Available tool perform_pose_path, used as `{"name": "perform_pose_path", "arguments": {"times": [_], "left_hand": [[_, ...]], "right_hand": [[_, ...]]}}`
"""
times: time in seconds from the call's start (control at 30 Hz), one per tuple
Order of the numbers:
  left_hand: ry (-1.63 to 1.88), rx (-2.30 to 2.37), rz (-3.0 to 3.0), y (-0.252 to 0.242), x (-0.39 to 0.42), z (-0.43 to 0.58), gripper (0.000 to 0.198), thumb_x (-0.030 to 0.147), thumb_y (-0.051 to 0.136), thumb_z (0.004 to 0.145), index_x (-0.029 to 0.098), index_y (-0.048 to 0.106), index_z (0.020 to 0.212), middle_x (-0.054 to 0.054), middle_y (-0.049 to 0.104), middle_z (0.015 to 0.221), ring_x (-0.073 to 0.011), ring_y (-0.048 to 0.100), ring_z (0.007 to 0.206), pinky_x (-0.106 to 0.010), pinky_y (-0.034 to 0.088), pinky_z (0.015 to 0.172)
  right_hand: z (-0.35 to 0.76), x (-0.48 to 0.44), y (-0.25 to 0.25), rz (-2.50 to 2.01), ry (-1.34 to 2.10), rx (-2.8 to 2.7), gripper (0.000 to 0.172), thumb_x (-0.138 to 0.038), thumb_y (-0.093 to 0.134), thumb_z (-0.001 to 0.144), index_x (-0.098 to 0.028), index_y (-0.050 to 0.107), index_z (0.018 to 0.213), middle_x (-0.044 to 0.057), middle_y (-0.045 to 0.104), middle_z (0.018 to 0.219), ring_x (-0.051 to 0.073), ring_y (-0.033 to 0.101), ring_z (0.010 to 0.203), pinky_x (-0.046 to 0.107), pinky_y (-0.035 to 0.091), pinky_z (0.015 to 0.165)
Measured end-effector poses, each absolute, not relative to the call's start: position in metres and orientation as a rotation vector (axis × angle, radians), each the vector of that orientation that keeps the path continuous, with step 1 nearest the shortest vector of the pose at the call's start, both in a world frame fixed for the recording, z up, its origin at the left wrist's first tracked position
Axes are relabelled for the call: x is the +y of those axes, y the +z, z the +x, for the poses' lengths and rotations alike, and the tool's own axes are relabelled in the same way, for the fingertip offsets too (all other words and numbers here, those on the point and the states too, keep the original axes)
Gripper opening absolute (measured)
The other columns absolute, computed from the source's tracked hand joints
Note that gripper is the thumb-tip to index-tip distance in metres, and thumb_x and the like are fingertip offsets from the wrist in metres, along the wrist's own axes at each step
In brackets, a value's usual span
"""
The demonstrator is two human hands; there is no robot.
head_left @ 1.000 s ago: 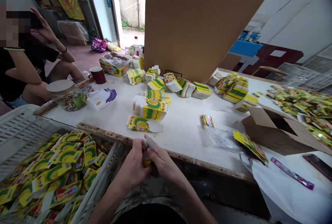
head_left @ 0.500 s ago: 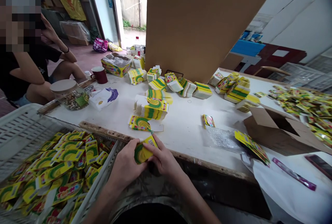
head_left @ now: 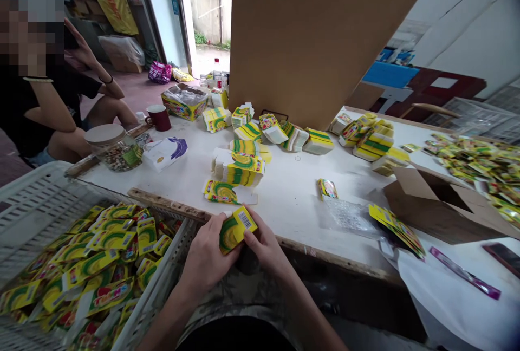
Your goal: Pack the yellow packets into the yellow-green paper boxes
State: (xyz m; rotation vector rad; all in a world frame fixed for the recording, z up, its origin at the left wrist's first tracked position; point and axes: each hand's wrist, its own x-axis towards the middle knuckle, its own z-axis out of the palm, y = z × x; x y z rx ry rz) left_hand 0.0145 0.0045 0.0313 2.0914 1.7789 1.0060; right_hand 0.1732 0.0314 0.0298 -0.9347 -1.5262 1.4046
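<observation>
Between my two hands, just off the table's front edge, is a small yellow and green cardboard box [head_left: 232,233] with a barcode on its flap. My left hand [head_left: 209,251] wraps round its left side. The fingers of my right hand [head_left: 264,245] close on its right end, the thumb near the barcode. Beyond my hands a flat yellow carton [head_left: 221,191] lies on the white table [head_left: 284,194], in front of a stack of flat cartons [head_left: 239,169]. At my left a white plastic crate [head_left: 162,264] holds many similar boxes [head_left: 101,240].
More carton bundles [head_left: 319,141] line the back of the table. An open brown box [head_left: 430,205], bubble wrap [head_left: 349,218] and a heap of small packets [head_left: 479,164] are at right. A lidded jar [head_left: 116,150] and a mug [head_left: 159,118] stand at left, near a seated person [head_left: 44,96].
The box in my hands has turned a little and come up, so its barcode end shows more fully. My right thumb has shifted down along that end.
</observation>
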Motion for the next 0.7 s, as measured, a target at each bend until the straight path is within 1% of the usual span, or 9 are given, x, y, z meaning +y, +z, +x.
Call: {"name": "perform_pose_path", "arguments": {"times": [0.1,0.2,0.27,0.33,0.37,0.43,0.53,0.63,0.7], "left_hand": [[0.964,1.819,2.099,0.024,0.004,0.015,0.052,0.033,0.063,0.076,0.014,0.046,0.121,-0.017,0.062,0.113,-0.0312,0.060,0.102,-0.044,0.050,0.086],[0.911,1.840,2.066,0.019,0.004,0.013,0.048,0.030,0.064,0.074,0.016,0.049,0.117,-0.015,0.063,0.110,-0.0315,0.061,0.097,-0.045,0.050,0.084],[0.940,1.852,1.991,0.016,0.005,0.008,0.048,0.030,0.066,0.072,0.017,0.051,0.115,-0.014,0.063,0.109,-0.0322,0.061,0.098,-0.045,0.050,0.085],[1.056,1.866,1.824,0.015,0.007,0.000,0.050,0.033,0.071,0.067,0.018,0.054,0.113,-0.013,0.064,0.108,-0.0328,0.061,0.100,-0.046,0.049,0.087],[1.169,1.859,1.676,0.014,0.008,-0.006,0.053,0.034,0.073,0.065,0.019,0.055,0.112,-0.011,0.064,0.107,-0.0319,0.061,0.100,-0.046,0.049,0.088],[1.553,1.750,1.213,0.014,0.011,-0.021,0.052,0.037,0.077,0.062,0.022,0.057,0.108,-0.008,0.065,0.104,-0.0276,0.062,0.097,-0.042,0.049,0.089],[1.993,1.423,0.547,0.017,0.015,-0.042,0.043,0.056,0.062,0.072,0.023,0.056,0.099,-0.005,0.064,0.100,-0.0226,0.062,0.097,-0.040,0.048,0.093],[2.025,1.188,0.165,0.022,0.014,-0.051,0.055,0.072,0.043,0.076,0.022,0.055,0.092,-0.007,0.063,0.100,-0.0223,0.061,0.102,-0.040,0.046,0.098],[1.970,1.102,0.008,0.024,0.013,-0.048,0.056,0.072,0.046,0.075,0.020,0.055,0.095,-0.008,0.061,0.102,-0.0207,0.061,0.101,-0.037,0.047,0.098]], "right_hand": [[0.166,0.031,0.023,-1.148,1.273,-1.524,0.044,-0.041,0.045,0.093,-0.017,0.052,0.129,0.011,0.061,0.125,0.025,0.059,0.109,0.037,0.045,0.095],[0.159,0.032,0.024,-1.358,1.075,-1.658,0.038,-0.034,0.039,0.094,-0.017,0.059,0.122,0.011,0.069,0.110,0.026,0.064,0.094,0.037,0.048,0.085],[0.154,0.034,0.028,-1.388,1.040,-1.749,0.038,-0.032,0.037,0.095,-0.017,0.060,0.121,0.012,0.069,0.108,0.025,0.065,0.091,0.037,0.048,0.083],[0.149,0.041,0.033,-1.295,1.102,-1.817,0.039,-0.032,0.037,0.095,-0.017,0.054,0.127,0.011,0.068,0.111,0.023,0.065,0.094,0.036,0.049,0.084],[0.147,0.047,0.034,-1.253,1.120,-1.842,0.040,-0.033,0.039,0.095,-0.018,0.050,0.131,0.010,0.068,0.110,0.021,0.065,0.093,0.034,0.049,0.083],[0.143,0.063,0.033,-1.274,1.047,-1.874,0.043,-0.034,0.048,0.092,-0.019,0.048,0.132,0.008,0.068,0.108,0.019,0.065,0.090,0.031,0.051,0.080],[0.136,0.094,0.022,-1.478,0.792,-1.864,0.037,-0.031,0.059,0.086,-0.014,0.057,0.118,0.014,0.062,0.112,0.024,0.059,0.100,0.036,0.047,0.088],[0.129,0.118,0.007,-1.614,0.691,-1.848,0.027,-0.019,0.069,0.076,-0.011,0.062,0.101,0.019,0.058,0.109,0.031,0.053,0.105,0.045,0.041,0.091],[0.126,0.124,0.000,-1.657,0.653,-1.848,0.026,-0.013,0.072,0.071,-0.012,0.061,0.095,0.019,0.057,0.106,0.032,0.052,0.103,0.045,0.041,0.090]]}}
